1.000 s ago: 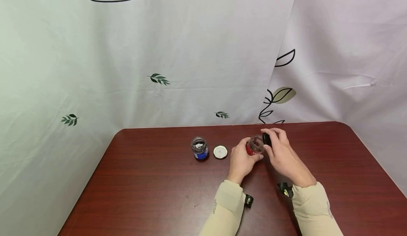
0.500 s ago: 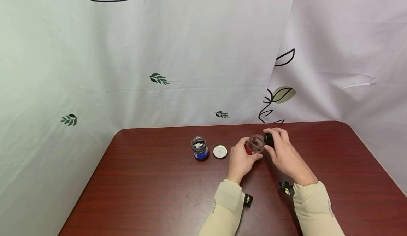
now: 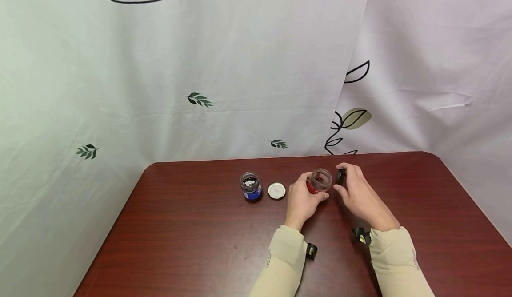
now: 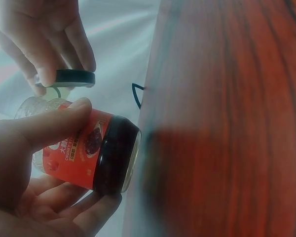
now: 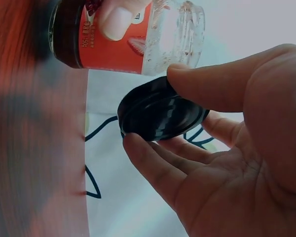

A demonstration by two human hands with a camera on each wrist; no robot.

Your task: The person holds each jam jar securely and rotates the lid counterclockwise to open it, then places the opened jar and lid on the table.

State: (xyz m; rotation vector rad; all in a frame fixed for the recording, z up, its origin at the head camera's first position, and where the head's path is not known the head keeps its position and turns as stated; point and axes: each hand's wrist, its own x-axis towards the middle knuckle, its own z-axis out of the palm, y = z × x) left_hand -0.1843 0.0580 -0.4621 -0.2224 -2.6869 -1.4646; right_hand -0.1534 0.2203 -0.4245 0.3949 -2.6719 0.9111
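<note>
My left hand (image 3: 300,202) grips a glass jar (image 4: 76,158) with a red label round its middle. Its mouth is uncovered, and the dark contents sit low inside. Thumb and fingers of my right hand (image 3: 362,199) pinch a black jar lid (image 5: 160,111) by its rim. The lid is tilted on edge, just right of the jar's mouth and apart from it. To the left on the table, a second glass jar (image 3: 251,186) with a blue label stands uncovered, with something white inside. Beside that jar lies another lid (image 3: 277,191), its white inner face up.
The dark red wooden table (image 3: 180,243) has rounded far corners. Behind it hangs a pale cloth (image 3: 256,66) printed with leaves. Both forearms wear light sleeves, each with a small black device at the wrist.
My right hand has moved a little to the right with the black lid, widening the gap from the jar's mouth. The left hand and its jar have shifted slightly left.
</note>
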